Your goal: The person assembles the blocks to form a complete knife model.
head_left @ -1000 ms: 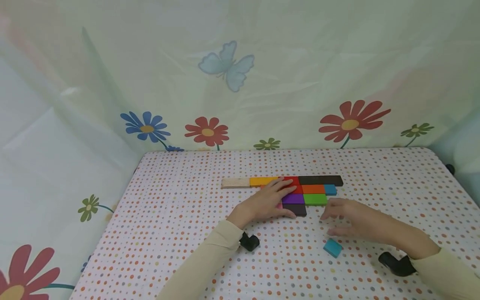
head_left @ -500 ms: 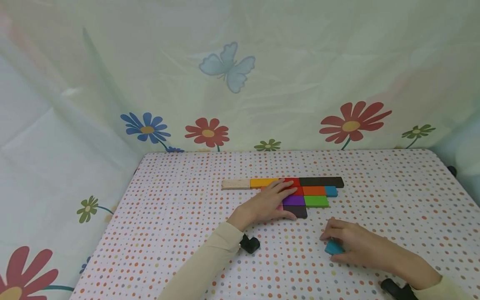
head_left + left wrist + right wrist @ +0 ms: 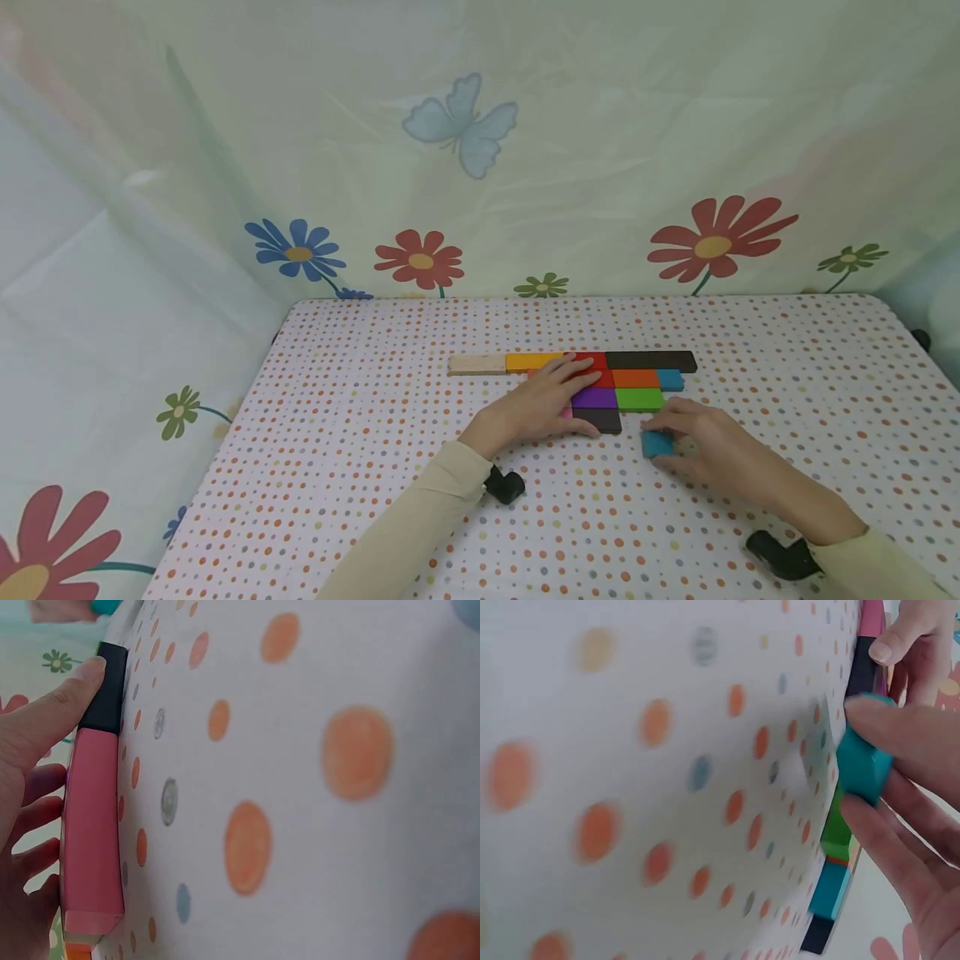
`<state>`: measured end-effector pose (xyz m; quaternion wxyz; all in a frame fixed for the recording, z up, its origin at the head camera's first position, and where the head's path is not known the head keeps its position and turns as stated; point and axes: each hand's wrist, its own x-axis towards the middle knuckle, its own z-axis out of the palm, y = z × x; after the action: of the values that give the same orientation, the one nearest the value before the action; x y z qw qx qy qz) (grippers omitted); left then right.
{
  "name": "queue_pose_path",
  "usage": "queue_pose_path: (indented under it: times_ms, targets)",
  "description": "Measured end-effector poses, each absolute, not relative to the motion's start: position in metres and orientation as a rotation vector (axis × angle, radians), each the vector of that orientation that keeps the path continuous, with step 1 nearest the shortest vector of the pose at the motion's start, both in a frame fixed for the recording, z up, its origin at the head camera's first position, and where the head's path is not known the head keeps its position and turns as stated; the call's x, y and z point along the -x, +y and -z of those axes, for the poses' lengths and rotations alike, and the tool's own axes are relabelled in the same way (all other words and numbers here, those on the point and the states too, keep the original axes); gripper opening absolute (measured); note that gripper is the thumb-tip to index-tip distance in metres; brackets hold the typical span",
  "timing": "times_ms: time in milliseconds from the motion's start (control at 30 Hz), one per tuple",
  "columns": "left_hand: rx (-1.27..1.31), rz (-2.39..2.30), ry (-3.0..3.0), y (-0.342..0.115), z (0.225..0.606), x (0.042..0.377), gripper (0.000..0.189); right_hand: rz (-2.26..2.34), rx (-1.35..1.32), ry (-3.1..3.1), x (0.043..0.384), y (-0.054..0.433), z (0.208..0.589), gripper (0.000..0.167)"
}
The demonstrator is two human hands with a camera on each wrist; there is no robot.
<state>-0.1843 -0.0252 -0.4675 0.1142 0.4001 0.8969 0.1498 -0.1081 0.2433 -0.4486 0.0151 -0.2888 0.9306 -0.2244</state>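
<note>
A small turquoise block (image 3: 657,444) is pinched between the thumb and fingers of my right hand (image 3: 712,448), just in front of the green block (image 3: 640,400). My left hand (image 3: 528,406) rests spread over the left part of a flat layout of coloured blocks, covering some of them. Its thumb lies on the front dark block (image 3: 597,421), beside a long pink block (image 3: 94,825). Purple (image 3: 594,398), red (image 3: 596,360), orange (image 3: 635,379) and small blue (image 3: 671,380) blocks show past the fingers, set edge to edge in rows.
The back row holds a plain wood block (image 3: 477,365), a yellow block (image 3: 531,362) and a long black block (image 3: 651,361). A dotted cloth (image 3: 360,433) covers the table, with a flowered curtain (image 3: 585,167) behind. Black wrist mounts (image 3: 782,556) sit under the sleeves.
My right hand has come down to the loose turquoise block, taken hold of it and carried it forward toward the layout, turning it. My left hand stays in place on the blocks.
</note>
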Motion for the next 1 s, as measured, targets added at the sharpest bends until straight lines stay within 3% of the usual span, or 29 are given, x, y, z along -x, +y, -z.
queue_pose_path:
  times_ms: [733,1000]
  targets:
    - [-1.165,-0.464,2.625,-0.026,0.466,0.184,0.084,0.652,0.916,3.023,0.123,0.217,0.453,0.034]
    - [-1.166,-0.464,2.619,-0.026,0.467,0.184,0.085,0.565,1.077,3.137,0.12,0.216,0.461,0.034]
